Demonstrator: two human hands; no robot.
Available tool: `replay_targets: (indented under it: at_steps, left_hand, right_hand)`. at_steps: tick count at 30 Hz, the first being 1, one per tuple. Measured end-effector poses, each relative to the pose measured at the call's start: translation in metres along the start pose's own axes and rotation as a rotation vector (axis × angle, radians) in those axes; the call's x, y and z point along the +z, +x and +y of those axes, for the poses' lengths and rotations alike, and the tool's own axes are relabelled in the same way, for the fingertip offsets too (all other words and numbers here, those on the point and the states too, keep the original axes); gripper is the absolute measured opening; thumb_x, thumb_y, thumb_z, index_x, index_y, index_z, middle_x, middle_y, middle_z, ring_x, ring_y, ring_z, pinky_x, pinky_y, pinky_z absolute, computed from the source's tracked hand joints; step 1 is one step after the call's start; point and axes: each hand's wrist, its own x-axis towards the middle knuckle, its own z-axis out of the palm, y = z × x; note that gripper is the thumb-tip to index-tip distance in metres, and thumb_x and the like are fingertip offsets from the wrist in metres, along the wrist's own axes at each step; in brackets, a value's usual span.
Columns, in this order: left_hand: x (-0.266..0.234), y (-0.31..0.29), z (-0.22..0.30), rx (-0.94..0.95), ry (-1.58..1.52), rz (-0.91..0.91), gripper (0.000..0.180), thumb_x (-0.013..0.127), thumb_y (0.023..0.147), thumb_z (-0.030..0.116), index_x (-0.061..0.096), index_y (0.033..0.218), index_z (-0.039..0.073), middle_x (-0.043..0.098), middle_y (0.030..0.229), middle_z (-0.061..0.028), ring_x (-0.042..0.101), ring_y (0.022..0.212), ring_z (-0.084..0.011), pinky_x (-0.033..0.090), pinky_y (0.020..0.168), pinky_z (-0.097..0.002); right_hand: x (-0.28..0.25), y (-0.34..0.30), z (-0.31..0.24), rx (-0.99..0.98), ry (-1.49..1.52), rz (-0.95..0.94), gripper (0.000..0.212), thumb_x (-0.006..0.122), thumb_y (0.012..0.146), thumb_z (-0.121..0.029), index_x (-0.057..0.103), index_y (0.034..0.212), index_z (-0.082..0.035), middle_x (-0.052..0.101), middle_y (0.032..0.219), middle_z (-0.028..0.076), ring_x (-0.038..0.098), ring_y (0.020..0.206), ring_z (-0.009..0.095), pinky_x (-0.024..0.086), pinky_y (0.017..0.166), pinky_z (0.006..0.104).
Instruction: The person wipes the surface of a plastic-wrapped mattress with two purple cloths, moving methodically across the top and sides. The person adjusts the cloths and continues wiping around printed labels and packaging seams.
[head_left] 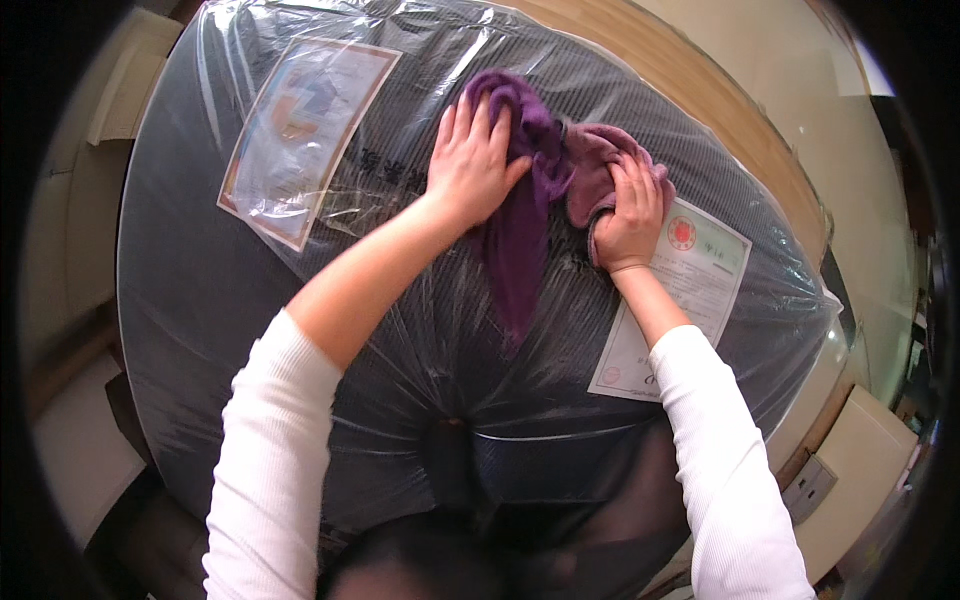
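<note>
My left hand (472, 165) presses on a purple cloth (520, 240), its fingers stretched over the bunched upper part and the thumb beside a fold. The rest of that cloth trails toward me in a narrow tail. Close by on the right, my right hand (630, 215) has bent fingers closed over a crumpled mauve cloth (592, 160). The two cloths touch at their bunched edges. Both lie on clear plastic sheeting (400, 330) stretched over a dark ribbed surface. What is under my palms is hidden.
Under the plastic lie a certificate-like sheet with a brown border (310, 140) on the left and a white printed sheet with a red emblem (700, 270) on the right. A wooden edge (680, 60) curves behind. A pale box-like piece with a socket plate (810, 488) stands at lower right.
</note>
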Motion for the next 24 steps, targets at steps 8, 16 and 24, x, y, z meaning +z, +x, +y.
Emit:
replay_targets:
  at_steps: [8, 16, 24]
  left_hand:
    - [0.016, 0.041, 0.002, -0.013, 0.043, 0.045, 0.065, 0.056, 0.093, 0.041, 0.042, 0.145, 0.004, 0.039, 0.150, -0.0210, 0.035, 0.140, -0.0403, 0.026, 0.116, -0.0501]
    - [-0.075, -0.191, -0.015, -0.042, -0.045, -0.264, 0.066, 0.058, 0.075, 0.015, 0.048, 0.137, -0.006, 0.034, 0.152, -0.0277, 0.031, 0.141, -0.0455, 0.024, 0.115, -0.0566]
    - [-0.090, -0.286, 0.023, -0.256, 0.006, -0.583, 0.092, 0.070, 0.073, 0.034, 0.032, 0.147, -0.005, 0.015, 0.152, -0.0408, 0.015, 0.141, -0.0579, 0.007, 0.112, -0.0695]
  right_hand:
    - [-0.001, 0.000, -0.001, 0.032, 0.008, -0.049, 0.046, 0.050, 0.076, -0.009, 0.061, 0.120, -0.006, 0.057, 0.136, 0.010, 0.048, 0.132, 0.030, 0.032, 0.112, 0.0466]
    - [-0.005, 0.000, 0.002, 0.051, 0.038, -0.067, 0.051, 0.050, 0.073, -0.008, 0.060, 0.123, -0.007, 0.055, 0.138, 0.008, 0.045, 0.135, 0.029, 0.029, 0.115, 0.0474]
    - [-0.002, 0.001, 0.000, 0.055, 0.049, -0.052, 0.053, 0.051, 0.071, -0.008, 0.059, 0.124, -0.007, 0.055, 0.138, 0.008, 0.046, 0.135, 0.029, 0.028, 0.116, 0.0482]
